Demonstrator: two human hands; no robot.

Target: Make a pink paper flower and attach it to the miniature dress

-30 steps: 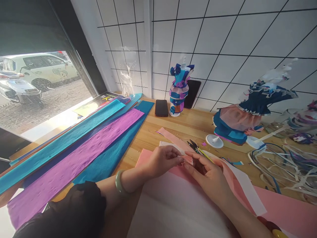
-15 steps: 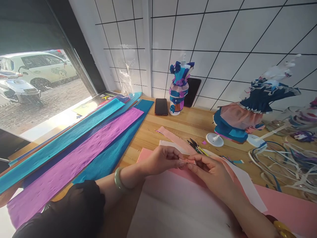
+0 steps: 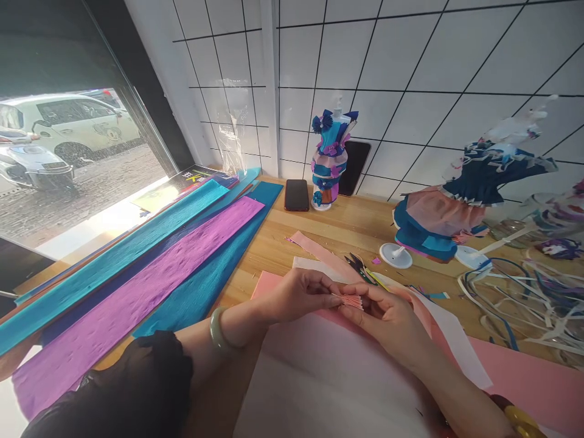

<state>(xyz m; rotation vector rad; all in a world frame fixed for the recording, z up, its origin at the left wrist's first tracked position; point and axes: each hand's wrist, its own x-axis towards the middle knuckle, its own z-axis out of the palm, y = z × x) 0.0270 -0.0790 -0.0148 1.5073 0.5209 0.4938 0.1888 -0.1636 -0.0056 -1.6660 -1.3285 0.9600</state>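
Observation:
My left hand (image 3: 298, 296) and my right hand (image 3: 390, 319) meet over a pink paper sheet (image 3: 524, 380) near the table's front edge. Between their fingertips they pinch a small pleated piece of pink paper (image 3: 350, 300). A green bangle sits on my left wrist. A white sheet (image 3: 319, 377) lies under both forearms. Just behind my right hand lie scissors (image 3: 360, 267) with dark blades and a yellow-green handle.
Long crepe paper strips, teal (image 3: 114, 258) and purple (image 3: 137, 292), run along the left. A phone (image 3: 297, 195) lies by a small dressed mannequin (image 3: 329, 159). Another paper-dressed mannequin (image 3: 451, 207) stands at the right, with a tangle of paper offcuts (image 3: 524, 298) beside it.
The hands stay in place and keep working the pleated pink piece between the fingertips; its folds show a little more now. The view has shifted slightly.

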